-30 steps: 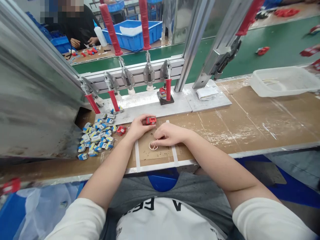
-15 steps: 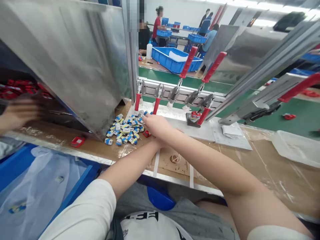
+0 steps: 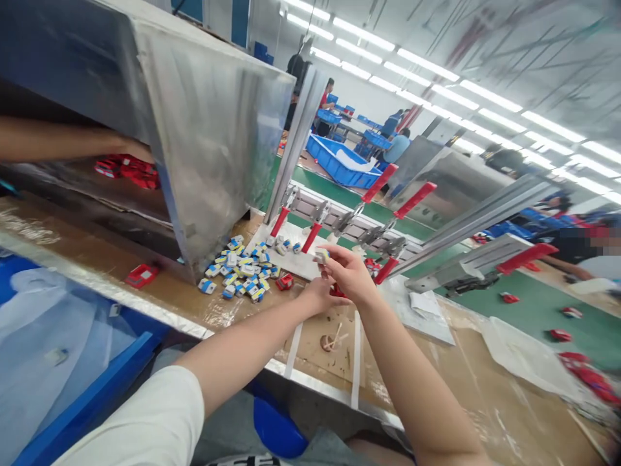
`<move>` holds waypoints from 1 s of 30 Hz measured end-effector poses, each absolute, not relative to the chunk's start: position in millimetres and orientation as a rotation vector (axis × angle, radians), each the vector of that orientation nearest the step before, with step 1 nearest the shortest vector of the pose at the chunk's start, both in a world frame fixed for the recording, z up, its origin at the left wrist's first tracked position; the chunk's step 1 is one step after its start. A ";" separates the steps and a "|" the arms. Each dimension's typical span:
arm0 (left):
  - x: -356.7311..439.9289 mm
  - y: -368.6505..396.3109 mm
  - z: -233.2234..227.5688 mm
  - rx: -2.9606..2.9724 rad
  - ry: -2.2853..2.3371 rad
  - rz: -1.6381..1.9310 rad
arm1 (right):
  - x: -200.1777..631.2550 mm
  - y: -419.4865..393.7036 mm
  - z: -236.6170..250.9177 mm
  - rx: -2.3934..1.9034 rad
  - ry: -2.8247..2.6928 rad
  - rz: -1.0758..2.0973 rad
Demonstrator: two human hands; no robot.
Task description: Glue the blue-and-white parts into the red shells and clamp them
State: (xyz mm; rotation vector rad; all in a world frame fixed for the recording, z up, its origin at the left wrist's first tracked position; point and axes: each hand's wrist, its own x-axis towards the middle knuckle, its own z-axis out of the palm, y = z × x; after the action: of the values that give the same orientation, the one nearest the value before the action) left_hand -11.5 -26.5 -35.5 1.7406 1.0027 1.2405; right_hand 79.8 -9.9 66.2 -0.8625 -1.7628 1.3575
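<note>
My right hand (image 3: pixel 350 275) is raised over the bench and pinches a small white-and-blue piece (image 3: pixel 320 257) at its fingertips. Just behind and below it, my left hand (image 3: pixel 316 295) is closed on a red plastic part (image 3: pixel 336 292), which my right hand mostly hides. A pile of small blue, white and yellow pieces (image 3: pixel 240 268) lies to the left of both hands. Beside the pile rests a loose red part (image 3: pixel 284 281). A small round cap with sticks in it (image 3: pixel 330 341) sits on the taped square below my hands.
A row of toggle clamps with red handles (image 3: pixel 310 237) stands on a metal plate behind my hands. A big metal chute (image 3: pixel 213 142) rises at left, a co-worker's arm (image 3: pixel 58 139) under it. Another red part (image 3: pixel 140 276) lies near the front edge. A clear tray (image 3: pixel 519 356) sits at right.
My view swung left and up. My right hand reached to the pile and came back lifted with a small piece. My left hand kept the red part.
</note>
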 end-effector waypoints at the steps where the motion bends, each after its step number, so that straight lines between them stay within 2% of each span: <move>1: -10.1 -25.9 -34.1 1.704 1.003 1.225 | 100.0 -12.3 63.5 -0.822 -1.577 1.398; 5: -7.8 -23.0 -28.9 1.517 0.990 1.222 | 161.4 -16.4 36.6 -0.758 -1.098 1.365; 10: -6.8 -22.3 -29.1 1.393 0.862 1.210 | 192.1 -15.7 -5.8 -0.836 -0.986 1.295; 18: -9.4 -25.0 -18.2 1.398 0.869 1.136 | 199.3 -22.1 -17.0 -0.874 -1.264 1.114; 24: -5.8 -30.8 -4.9 1.042 0.696 1.001 | 198.5 -22.8 -14.0 -0.783 -1.389 1.036; 30: -7.9 -31.9 0.3 0.831 0.863 0.784 | 197.4 -36.5 -5.7 -0.724 -1.774 0.631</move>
State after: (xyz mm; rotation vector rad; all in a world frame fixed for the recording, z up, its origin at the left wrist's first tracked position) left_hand -7.9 -31.9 0.3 0.8310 0.8629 0.7841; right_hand 197.4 -36.5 -5.7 -0.7245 -1.7741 0.6308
